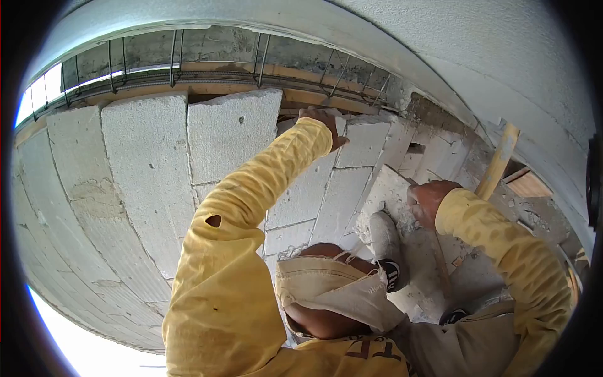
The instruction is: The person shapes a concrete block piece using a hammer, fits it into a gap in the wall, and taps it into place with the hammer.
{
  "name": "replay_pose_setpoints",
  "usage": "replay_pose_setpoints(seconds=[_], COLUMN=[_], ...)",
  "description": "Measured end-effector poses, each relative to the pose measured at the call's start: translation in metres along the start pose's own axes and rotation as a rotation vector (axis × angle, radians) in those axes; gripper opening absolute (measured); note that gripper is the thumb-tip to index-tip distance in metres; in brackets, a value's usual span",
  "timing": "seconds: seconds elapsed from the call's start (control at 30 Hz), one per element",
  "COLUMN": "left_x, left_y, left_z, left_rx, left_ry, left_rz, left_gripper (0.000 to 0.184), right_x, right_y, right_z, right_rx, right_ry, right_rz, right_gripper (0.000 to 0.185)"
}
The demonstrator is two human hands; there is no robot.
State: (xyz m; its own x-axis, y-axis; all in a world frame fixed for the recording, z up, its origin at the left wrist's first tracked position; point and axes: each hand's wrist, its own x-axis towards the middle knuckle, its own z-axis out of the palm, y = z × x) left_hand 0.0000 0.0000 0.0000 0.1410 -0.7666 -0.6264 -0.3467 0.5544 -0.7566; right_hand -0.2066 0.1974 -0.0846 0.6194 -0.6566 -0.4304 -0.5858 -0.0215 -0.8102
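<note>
My left hand [323, 120] reaches up to the wall's top edge, its fingers curled over a small white block piece [340, 127] and its thumb pointing right. Beside it on the left stands a larger white block [233, 129] with a small hole in its face. Lower right, my right hand [432, 200] is closed around something thin; most of it is hidden by the fingers. A pale board [384, 188] lies just left of that hand.
Steel bars [173, 60] and a wooden strip [295, 78] run along the wall top below a concrete beam. The block wall [144, 169] curves away left. A timber post [497, 160] leans at right. My bent knee [333, 289] is below, above the rubble-strewn floor.
</note>
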Motion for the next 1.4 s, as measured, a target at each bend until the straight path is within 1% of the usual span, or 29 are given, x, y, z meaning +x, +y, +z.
replay_pose_setpoints(seconds=[0.07,0.17,0.27,0.33,0.47,0.77,0.9,0.97,1.07,1.17,1.27,1.37,1.4], left_x=[0.018,0.017,0.024,0.03,0.034,0.025,0.024,0.023,0.021,0.019,0.014,0.008,0.008], left_y=[0.0,-0.01,-0.01,-0.009,-0.007,-0.014,-0.017,-0.016,-0.013,-0.01,-0.007,-0.005,-0.005], left_z=[0.001,-0.005,0.009,0.011,0.009,-0.005,-0.011,-0.014,-0.013,-0.014,-0.015,-0.014,-0.013], left_rx=[-0.221,-0.344,-0.287,-0.275,-0.291,-0.368,-0.376,-0.371,-0.361,-0.353,-0.34,-0.333,-0.334], left_ry=[-0.04,-0.018,0.072,0.094,0.057,-0.063,-0.094,-0.099,-0.104,-0.098,-0.098,-0.097,-0.087], left_rz=[-0.125,-0.204,-0.206,-0.207,-0.204,-0.185,-0.182,-0.182,-0.189,-0.201,-0.214,-0.225,-0.232], left_gripper=[0.087,0.087,0.088,0.088,0.088,0.087,0.087,0.087,0.087,0.087,0.087,0.087,0.087], right_x=[0.003,0.001,-0.002,-0.005,-0.014,-0.018,-0.025,-0.032,-0.036,-0.037,-0.049,-0.044,-0.044], right_y=[0.003,0.008,0.01,0.006,0.004,0.012,0.015,0.018,0.016,0.021,0.012,0.018,0.018], right_z=[0.005,0.006,0.01,0.005,-0.001,0.003,-0.004,-0.006,-0.009,-0.005,-0.023,-0.018,-0.018], right_rx=[0.02,-0.041,-0.02,-0.001,0.049,0.054,0.067,0.093,0.133,0.095,0.102,0.111,0.101], right_ry=[0.011,-0.013,0.025,0.03,0.051,0.095,0.104,0.144,0.145,0.209,0.146,0.218,0.199], right_rz=[0.026,0.022,-0.025,-0.011,0.016,-0.026,0.025,0.021,0.033,-0.001,0.05,0.04,0.044], right_gripper=[0.029,0.028,0.027,0.027,0.027,0.026,0.026,0.026,0.025,0.026,0.028,0.026,0.027])
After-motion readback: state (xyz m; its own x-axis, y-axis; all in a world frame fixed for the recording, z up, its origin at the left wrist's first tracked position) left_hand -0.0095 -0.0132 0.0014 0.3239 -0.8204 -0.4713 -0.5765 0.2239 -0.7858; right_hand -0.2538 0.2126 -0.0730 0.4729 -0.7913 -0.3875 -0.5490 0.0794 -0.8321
